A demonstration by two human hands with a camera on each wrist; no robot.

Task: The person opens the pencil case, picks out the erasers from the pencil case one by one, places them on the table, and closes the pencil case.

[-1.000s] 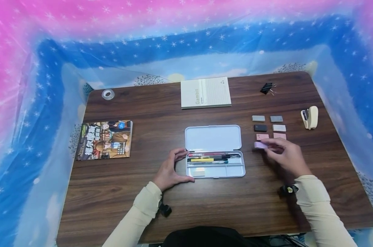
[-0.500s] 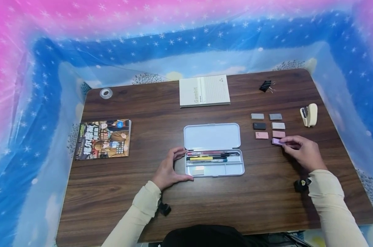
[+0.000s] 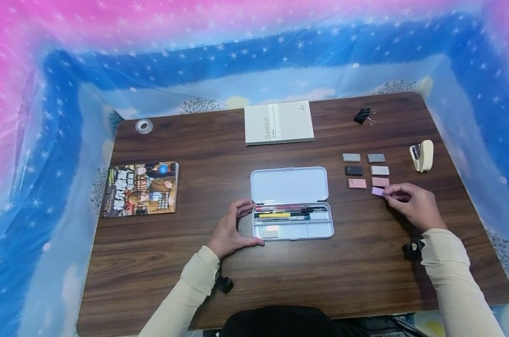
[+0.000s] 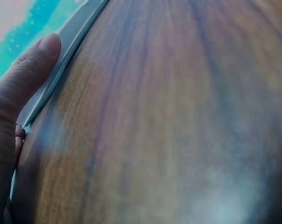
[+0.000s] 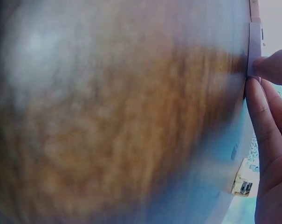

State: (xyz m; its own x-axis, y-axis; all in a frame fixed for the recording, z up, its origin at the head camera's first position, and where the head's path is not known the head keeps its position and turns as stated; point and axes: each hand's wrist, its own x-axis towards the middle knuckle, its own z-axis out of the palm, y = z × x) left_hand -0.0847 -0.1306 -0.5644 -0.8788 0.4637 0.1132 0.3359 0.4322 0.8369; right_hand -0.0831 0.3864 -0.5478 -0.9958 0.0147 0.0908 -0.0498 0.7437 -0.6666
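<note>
My left hand (image 3: 231, 231) holds the left end of an open white pencil case (image 3: 289, 185), thumb at its front corner and fingers at the hinge side. Several pens (image 3: 279, 215) lie in its back compartment, and a small whitish block (image 3: 271, 231) sits front left. In the left wrist view the thumb (image 4: 33, 65) lies against the case edge. My right hand (image 3: 414, 206) pinches a light purple eraser (image 3: 377, 191) by its right end, down at the table. Directly behind it lies a pink eraser (image 3: 380, 181); another pink eraser (image 3: 357, 183) is to the left.
Farther back in the two columns are a black eraser (image 3: 354, 170), a white eraser (image 3: 380, 170) and two grey blocks (image 3: 375, 157). A stapler (image 3: 423, 156), binder clip (image 3: 364, 116), notebook (image 3: 279, 122), tape roll (image 3: 144, 126) and comic-style book (image 3: 141, 189) lie around the table.
My right hand has carried the purple eraser rightward, from in front of the left pink eraser to in front of the right one. The left hand has stayed on the pencil case.
</note>
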